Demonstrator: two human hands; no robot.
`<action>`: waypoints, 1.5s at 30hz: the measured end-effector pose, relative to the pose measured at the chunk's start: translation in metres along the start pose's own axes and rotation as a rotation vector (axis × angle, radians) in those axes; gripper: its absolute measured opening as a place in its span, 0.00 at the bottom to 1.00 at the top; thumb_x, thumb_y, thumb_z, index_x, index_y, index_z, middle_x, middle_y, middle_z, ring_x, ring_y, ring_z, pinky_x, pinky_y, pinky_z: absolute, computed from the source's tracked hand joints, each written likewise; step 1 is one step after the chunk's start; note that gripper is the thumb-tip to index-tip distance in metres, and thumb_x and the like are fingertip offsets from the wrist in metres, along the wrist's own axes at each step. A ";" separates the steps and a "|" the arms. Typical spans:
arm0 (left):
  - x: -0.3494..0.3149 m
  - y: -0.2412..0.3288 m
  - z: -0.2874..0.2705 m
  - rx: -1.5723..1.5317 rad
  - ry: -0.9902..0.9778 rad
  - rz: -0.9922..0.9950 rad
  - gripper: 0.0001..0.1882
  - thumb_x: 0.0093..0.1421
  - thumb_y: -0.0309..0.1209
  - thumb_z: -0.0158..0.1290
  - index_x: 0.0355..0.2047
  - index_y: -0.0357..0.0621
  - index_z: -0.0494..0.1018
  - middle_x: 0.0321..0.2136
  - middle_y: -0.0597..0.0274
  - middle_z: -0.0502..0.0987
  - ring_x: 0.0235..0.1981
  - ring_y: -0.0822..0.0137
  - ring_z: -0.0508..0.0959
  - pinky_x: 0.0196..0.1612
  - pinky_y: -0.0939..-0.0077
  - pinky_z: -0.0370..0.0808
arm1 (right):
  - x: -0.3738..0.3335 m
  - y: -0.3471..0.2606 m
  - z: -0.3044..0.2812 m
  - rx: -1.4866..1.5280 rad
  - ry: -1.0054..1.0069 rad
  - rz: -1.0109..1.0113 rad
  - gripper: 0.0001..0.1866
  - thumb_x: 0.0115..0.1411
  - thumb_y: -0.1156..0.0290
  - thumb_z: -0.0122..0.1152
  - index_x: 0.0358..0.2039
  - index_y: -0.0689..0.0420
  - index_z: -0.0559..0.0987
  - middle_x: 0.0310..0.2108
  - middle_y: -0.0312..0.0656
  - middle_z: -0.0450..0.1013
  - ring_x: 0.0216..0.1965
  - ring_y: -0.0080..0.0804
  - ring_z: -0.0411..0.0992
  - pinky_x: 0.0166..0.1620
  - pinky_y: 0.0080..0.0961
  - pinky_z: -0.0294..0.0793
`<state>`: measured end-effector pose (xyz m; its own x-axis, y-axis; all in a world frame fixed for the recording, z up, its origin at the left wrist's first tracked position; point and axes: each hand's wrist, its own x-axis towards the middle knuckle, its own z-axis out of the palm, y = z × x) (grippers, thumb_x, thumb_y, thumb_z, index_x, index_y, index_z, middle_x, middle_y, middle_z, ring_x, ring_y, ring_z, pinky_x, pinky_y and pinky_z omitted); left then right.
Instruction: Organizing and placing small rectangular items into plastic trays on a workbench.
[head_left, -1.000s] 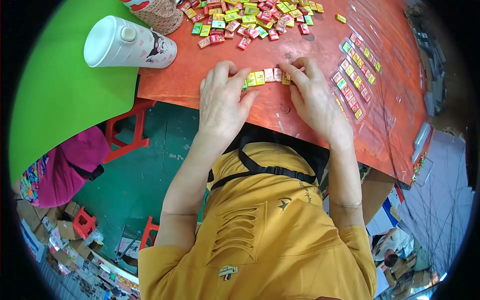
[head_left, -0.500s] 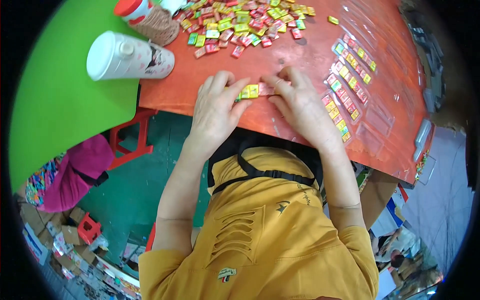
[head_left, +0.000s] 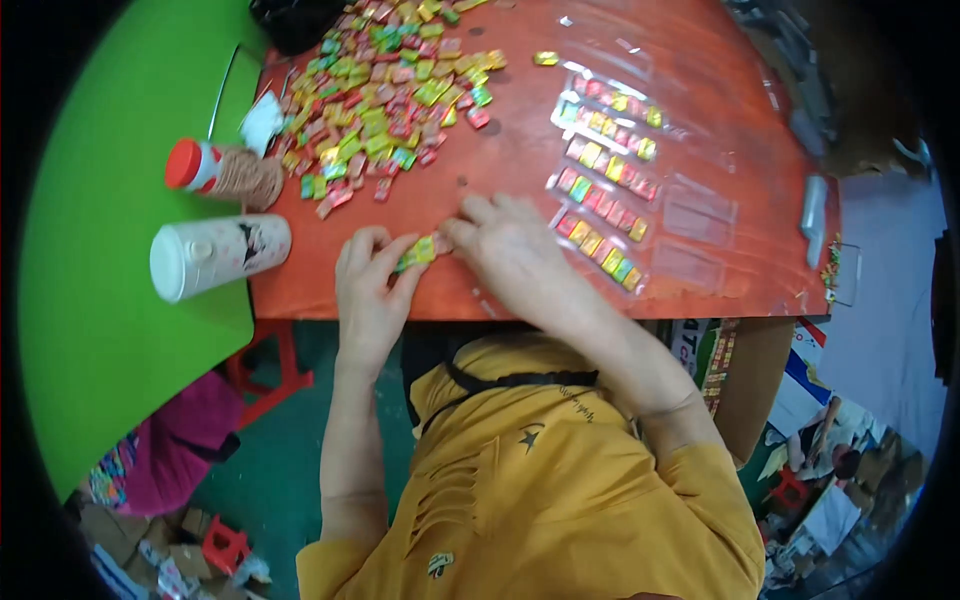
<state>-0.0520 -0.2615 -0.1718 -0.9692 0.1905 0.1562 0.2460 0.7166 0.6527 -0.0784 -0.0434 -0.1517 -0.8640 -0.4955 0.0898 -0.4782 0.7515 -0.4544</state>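
Note:
Between my hands is a short row of small wrapped candies (head_left: 418, 252), yellow, green and pink, held just over the near part of the red table. My left hand (head_left: 370, 290) pinches the row's left end between thumb and fingers. At the other end, the curled fingers of my right hand (head_left: 497, 248) close on a pinkish candy, partly hidden behind them. A large loose pile of wrapped candies (head_left: 375, 120) lies beyond my left hand. To the right of my right hand, several clear plastic trays (head_left: 598, 205) hold rows of the same candies.
A white tumbler (head_left: 220, 255) and a red-capped jar with a knitted wrap (head_left: 225, 175) lie at the left, by the green surface (head_left: 100, 250). More clear trays (head_left: 697, 210) rest on the red table (head_left: 740, 290). One yellow candy (head_left: 545, 58) lies apart.
The view has turned, so the table and trays sit differently in it. My hands still hold the candy row, now closer together, and fewer candies show between them.

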 end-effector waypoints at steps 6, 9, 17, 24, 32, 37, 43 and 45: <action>0.010 0.005 0.004 0.012 0.014 -0.006 0.17 0.56 0.29 0.68 0.46 0.44 0.83 0.39 0.58 0.73 0.44 0.54 0.75 0.50 0.58 0.72 | 0.008 0.012 -0.006 -0.100 0.066 -0.119 0.13 0.58 0.66 0.70 0.45 0.51 0.85 0.39 0.38 0.75 0.45 0.40 0.73 0.47 0.41 0.68; 0.017 0.011 -0.001 0.037 0.017 0.037 0.17 0.56 0.30 0.68 0.46 0.46 0.83 0.39 0.58 0.73 0.45 0.55 0.75 0.50 0.58 0.72 | 0.008 0.016 -0.017 -0.008 0.090 -0.098 0.15 0.58 0.69 0.70 0.46 0.54 0.85 0.41 0.41 0.75 0.47 0.43 0.74 0.49 0.41 0.69; 0.097 0.047 0.023 0.039 -0.001 0.255 0.17 0.55 0.30 0.68 0.46 0.47 0.84 0.40 0.58 0.74 0.46 0.53 0.75 0.51 0.57 0.72 | 0.003 0.072 -0.064 0.174 0.178 0.025 0.15 0.60 0.75 0.70 0.48 0.62 0.82 0.39 0.49 0.73 0.41 0.51 0.75 0.46 0.42 0.76; 0.234 0.094 0.113 0.000 -0.078 0.450 0.17 0.57 0.35 0.68 0.47 0.50 0.85 0.42 0.54 0.76 0.50 0.51 0.76 0.54 0.54 0.73 | 0.004 0.185 -0.120 0.018 0.298 0.166 0.15 0.64 0.74 0.67 0.51 0.62 0.82 0.43 0.52 0.75 0.45 0.52 0.77 0.49 0.42 0.78; 0.289 0.097 0.139 0.002 -0.279 0.378 0.17 0.59 0.36 0.67 0.48 0.47 0.85 0.45 0.52 0.77 0.53 0.50 0.78 0.57 0.55 0.75 | 0.016 0.242 -0.116 -0.030 0.284 0.265 0.19 0.65 0.69 0.68 0.54 0.62 0.82 0.46 0.52 0.76 0.48 0.52 0.77 0.52 0.42 0.77; 0.278 0.084 0.141 -0.027 -0.100 0.615 0.14 0.59 0.28 0.63 0.46 0.40 0.83 0.42 0.51 0.77 0.50 0.50 0.78 0.55 0.57 0.76 | 0.012 0.244 -0.114 -0.079 0.332 0.256 0.17 0.64 0.71 0.68 0.52 0.62 0.83 0.45 0.51 0.77 0.48 0.52 0.77 0.52 0.42 0.78; 0.274 0.086 0.152 0.134 -0.063 0.705 0.12 0.61 0.26 0.61 0.46 0.38 0.81 0.42 0.55 0.80 0.47 0.51 0.78 0.56 0.56 0.76 | 0.017 0.234 -0.117 -0.368 0.206 0.178 0.15 0.59 0.77 0.63 0.47 0.59 0.86 0.43 0.49 0.79 0.48 0.53 0.77 0.53 0.43 0.79; 0.277 0.083 0.154 0.130 -0.034 0.712 0.11 0.59 0.24 0.60 0.43 0.37 0.82 0.40 0.56 0.80 0.47 0.51 0.78 0.54 0.56 0.76 | 0.018 0.232 -0.116 -0.462 0.226 0.184 0.14 0.64 0.75 0.61 0.49 0.59 0.86 0.43 0.50 0.78 0.48 0.53 0.77 0.53 0.42 0.78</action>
<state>-0.2985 -0.0458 -0.1885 -0.5730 0.6598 0.4862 0.8189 0.4848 0.3072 -0.2229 0.1727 -0.1522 -0.9278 -0.2706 0.2568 -0.2919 0.9552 -0.0481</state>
